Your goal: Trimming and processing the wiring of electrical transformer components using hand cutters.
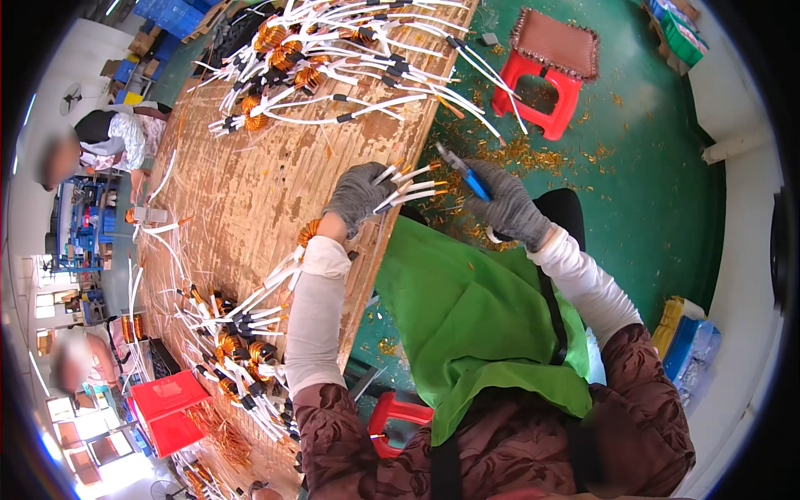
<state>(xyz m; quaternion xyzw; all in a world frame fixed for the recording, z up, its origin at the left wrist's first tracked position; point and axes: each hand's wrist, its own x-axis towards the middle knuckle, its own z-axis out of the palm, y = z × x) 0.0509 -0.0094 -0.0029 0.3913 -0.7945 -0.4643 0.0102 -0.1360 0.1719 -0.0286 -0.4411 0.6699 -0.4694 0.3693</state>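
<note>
My left hand (357, 198), in a grey knit glove, is closed round a bundle of white-sleeved wires (408, 197) at the table's right edge. Their bare copper-coloured tips fan out toward the right. Below its wrist lies a copper-wound coil (308, 232); whether these wires belong to it I cannot tell. My right hand (504, 204), gloved alike, grips blue-handled pliers (476, 183). The metal jaws point up and left, just beyond the wire tips and apart from them. The exact kind of jaw is too small to make out.
Coils with white leads (283, 58) are heaped at the table's far end, and another heap (242, 354) lies near my left forearm. A red box (171, 398) stands farther left. A cushioned red stool (546, 92) and copper-coloured scraps (533, 156) are on the green floor. Two people are across the table.
</note>
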